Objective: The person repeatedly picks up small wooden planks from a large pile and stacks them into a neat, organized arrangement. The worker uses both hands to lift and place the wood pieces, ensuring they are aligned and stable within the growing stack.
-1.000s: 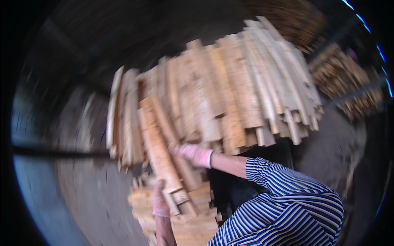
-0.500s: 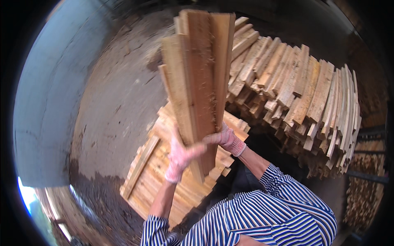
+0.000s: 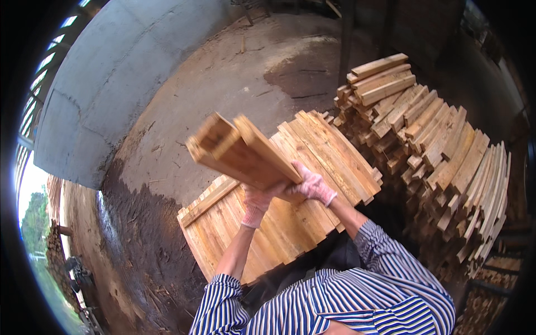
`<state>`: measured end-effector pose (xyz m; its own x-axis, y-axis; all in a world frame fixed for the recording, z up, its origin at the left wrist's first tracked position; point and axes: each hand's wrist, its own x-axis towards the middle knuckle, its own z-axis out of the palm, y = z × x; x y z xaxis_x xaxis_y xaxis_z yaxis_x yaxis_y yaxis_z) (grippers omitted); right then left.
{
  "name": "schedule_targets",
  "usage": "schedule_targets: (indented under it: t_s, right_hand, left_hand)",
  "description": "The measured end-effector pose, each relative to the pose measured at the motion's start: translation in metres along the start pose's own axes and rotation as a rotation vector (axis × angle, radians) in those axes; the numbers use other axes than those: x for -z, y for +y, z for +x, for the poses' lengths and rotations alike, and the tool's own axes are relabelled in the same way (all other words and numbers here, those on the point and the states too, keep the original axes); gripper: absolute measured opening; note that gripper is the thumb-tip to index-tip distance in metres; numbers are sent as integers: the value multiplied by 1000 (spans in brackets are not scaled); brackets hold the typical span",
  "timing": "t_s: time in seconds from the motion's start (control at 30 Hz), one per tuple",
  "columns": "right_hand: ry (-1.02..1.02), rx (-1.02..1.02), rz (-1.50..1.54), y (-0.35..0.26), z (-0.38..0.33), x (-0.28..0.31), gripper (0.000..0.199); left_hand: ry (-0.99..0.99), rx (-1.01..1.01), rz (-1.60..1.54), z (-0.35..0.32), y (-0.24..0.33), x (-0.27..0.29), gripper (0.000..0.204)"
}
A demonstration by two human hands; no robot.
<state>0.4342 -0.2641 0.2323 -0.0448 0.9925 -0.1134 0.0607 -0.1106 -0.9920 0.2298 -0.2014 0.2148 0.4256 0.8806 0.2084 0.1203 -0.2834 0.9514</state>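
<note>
A bundle of wooden boards (image 3: 248, 159) is held between my two gloved hands, tilted so its far end rises up and to the left. My left hand (image 3: 257, 202), in a pink-white knit glove, grips the near end from the left and below. On the right side of that same end, my right hand (image 3: 312, 185) is closed on the boards. Beneath them lies a low stack of planks (image 3: 290, 233) set side by side, with one loose strip (image 3: 210, 201) lying crosswise along its left part. Some fingers are hidden behind the bundle.
A tall, uneven pile of cut boards (image 3: 432, 134) stands to the right. A grey concrete wall (image 3: 111, 84) curves along the left above a dirt floor (image 3: 184, 117). A dark post (image 3: 345, 50) rises behind the pile, and more stacked wood (image 3: 497, 271) shows at lower right.
The bundle has swung from nearly upright to tilted left and lower, over the plank stack. Both hands keep hold of it. The view has shifted, showing more floor and wall.
</note>
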Motion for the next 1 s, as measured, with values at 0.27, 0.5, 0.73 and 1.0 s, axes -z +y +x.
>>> schedule_targets:
  t_s: [0.27, 0.5, 0.73, 1.0]
  right_hand:
    - [174, 152, -258, 14, -20, 23, 107]
    - [260, -249, -633, 109, -5, 153, 87]
    - [301, -121, -1174, 207, 44, 215, 59]
    - [-64, -269, -362, 138, 24, 103, 107]
  left_hand:
    - [179, 557, -818, 20, -9, -52, 45]
    - [220, 900, -885, -5, -131, -122, 54]
    - [354, 944, -659, 2, -123, -169, 42]
    - [556, 947, -488, 4, -126, -182, 101]
